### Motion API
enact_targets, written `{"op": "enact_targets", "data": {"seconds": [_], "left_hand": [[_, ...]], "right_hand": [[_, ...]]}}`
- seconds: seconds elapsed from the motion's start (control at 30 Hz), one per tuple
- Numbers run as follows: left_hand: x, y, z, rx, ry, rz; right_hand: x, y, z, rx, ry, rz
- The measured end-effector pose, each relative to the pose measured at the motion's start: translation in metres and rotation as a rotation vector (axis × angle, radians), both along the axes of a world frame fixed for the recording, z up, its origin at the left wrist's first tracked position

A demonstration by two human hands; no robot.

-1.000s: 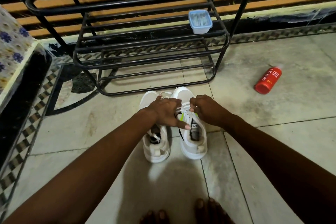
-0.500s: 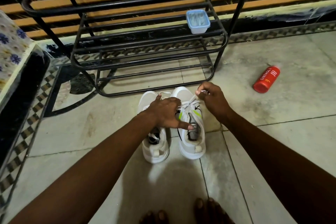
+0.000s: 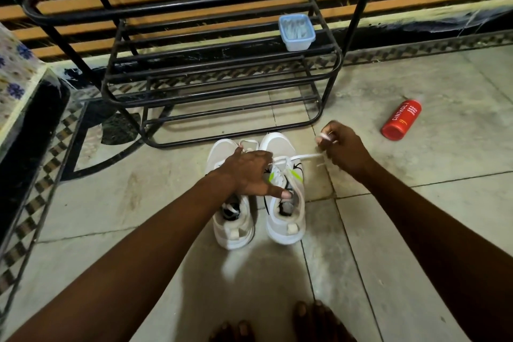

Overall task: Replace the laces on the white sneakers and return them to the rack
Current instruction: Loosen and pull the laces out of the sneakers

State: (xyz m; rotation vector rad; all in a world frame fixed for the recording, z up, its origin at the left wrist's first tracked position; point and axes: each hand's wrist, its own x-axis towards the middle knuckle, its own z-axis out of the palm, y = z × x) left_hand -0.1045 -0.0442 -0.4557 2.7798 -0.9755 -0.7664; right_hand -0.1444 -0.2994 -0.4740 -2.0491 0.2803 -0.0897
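Lace (image 3: 305,157) taut, pinched by right hand (image 3: 344,150); left hand (image 3: 247,172) presses sneaker (image 3: 277,145).

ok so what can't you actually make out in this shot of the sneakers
Head view only.
Eyelets of the sneaker being unlaced: covered by the left hand, whose fingertips are hidden too.
End of the lace: buried in the right hand, which is motion-blurred.
Contents of the blue tub on the rack: too small, blurred.
Rack top: cut off by the upper edge.
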Motion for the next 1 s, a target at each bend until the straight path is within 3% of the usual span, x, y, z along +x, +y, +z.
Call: {"op": "enact_targets", "data": {"seconds": [0.1,0.23,0.33,0.47,0.6,0.73,0.83,1.0], "left_hand": [[0.004,0.004,-0.004,-0.127,0.032,0.099],[0.006,0.005,-0.016,-0.048,-0.159,0.078],[0.003,0.0,-0.02,-0.038,-0.278,0.042],[-0.001,-0.006,-0.019,-0.053,-0.343,0.066],[0.0,-0.01,-0.016,-0.067,-0.3,0.145],[0.0,-0.013,-0.014,-0.132,-0.246,0.235],[0.001,-0.013,-0.014,-0.145,-0.212,0.271],[0.002,-0.013,-0.011,-0.188,-0.16,0.327]], "right_hand": [[-0.015,0.009,-0.019,-0.256,0.096,0.123],[-0.037,0.024,-0.037,-0.397,-0.021,0.13],[-0.047,0.029,-0.036,-0.418,-0.132,0.138],[-0.054,0.023,-0.034,-0.394,-0.089,0.106],[-0.058,0.015,-0.043,-0.507,-0.119,0.105],[-0.071,0.033,-0.037,-0.391,-0.284,0.095],[-0.079,0.054,-0.034,-0.318,-0.384,0.215],[-0.077,0.061,-0.05,-0.415,-0.33,0.357]]}}
